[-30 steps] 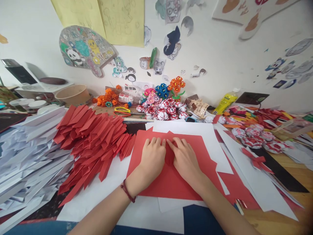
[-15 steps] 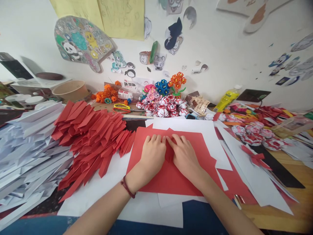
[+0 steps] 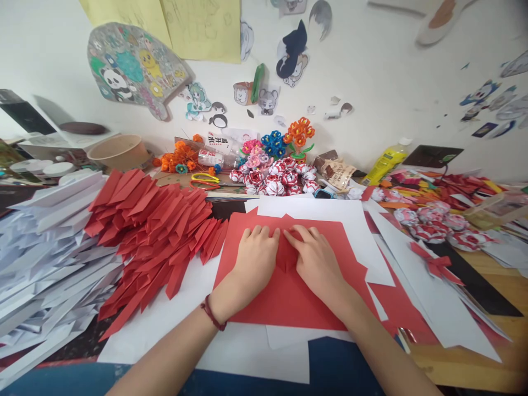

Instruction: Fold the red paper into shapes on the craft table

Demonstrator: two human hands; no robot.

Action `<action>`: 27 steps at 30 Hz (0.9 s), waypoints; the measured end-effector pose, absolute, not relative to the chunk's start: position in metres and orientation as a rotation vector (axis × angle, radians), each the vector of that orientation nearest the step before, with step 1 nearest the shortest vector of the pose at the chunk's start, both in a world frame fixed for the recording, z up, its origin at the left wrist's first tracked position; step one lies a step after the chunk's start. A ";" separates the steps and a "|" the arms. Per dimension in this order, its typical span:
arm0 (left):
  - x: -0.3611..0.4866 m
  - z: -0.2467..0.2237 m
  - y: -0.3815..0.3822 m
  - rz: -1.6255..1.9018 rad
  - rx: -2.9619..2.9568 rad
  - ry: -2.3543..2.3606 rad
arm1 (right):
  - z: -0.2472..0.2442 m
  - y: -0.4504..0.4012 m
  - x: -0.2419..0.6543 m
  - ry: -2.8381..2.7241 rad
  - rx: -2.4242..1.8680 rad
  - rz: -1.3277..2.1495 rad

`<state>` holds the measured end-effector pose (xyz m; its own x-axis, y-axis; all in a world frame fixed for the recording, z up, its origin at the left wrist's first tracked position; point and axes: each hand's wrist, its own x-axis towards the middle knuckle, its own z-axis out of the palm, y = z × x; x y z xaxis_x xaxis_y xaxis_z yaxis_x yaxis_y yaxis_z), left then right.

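A small folded piece of red paper (image 3: 286,257) lies over a large red sheet (image 3: 264,308); being the same colour, its outline is hard to follow. My left hand (image 3: 258,261) is at its left edge, with curled fingers pressing on the piece near its top. From the other side, my right hand (image 3: 319,267) pinches the upper right edge, index finger pointing in toward the middle. The fingertips of both hands nearly meet, and the thumbs are mostly hidden. White sheets (image 3: 268,363) stick out beneath the red one.
To the left are heaps of folded white strips (image 3: 53,264) and folded red strips (image 3: 152,236). Scissors (image 3: 205,179), red-and-white paper flowers (image 3: 280,179) and a yellow bottle (image 3: 388,162) stand along the back. A red folded piece (image 3: 437,263) rests on papers at right.
My right hand has shifted slightly right and its index finger has drawn back a little, showing more of the folded paper. My left hand stays nearly in place.
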<state>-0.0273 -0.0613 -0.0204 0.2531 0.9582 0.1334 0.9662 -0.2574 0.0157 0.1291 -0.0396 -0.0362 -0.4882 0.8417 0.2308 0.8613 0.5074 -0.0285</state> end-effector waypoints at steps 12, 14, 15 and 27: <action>-0.028 -0.022 -0.059 -0.291 -2.444 -1.955 | -0.037 -0.036 0.134 -2.549 -1.427 -0.133; -0.028 -0.022 -0.059 -0.325 -2.450 -2.013 | -0.038 -0.035 0.135 -2.554 -1.417 -0.142; -0.029 -0.021 -0.058 -0.341 -2.447 -2.044 | -0.038 -0.035 0.135 -2.557 -1.414 -0.145; -0.030 -0.023 -0.054 -0.529 -2.486 -2.162 | -0.033 -0.033 0.139 -2.590 -1.380 -0.117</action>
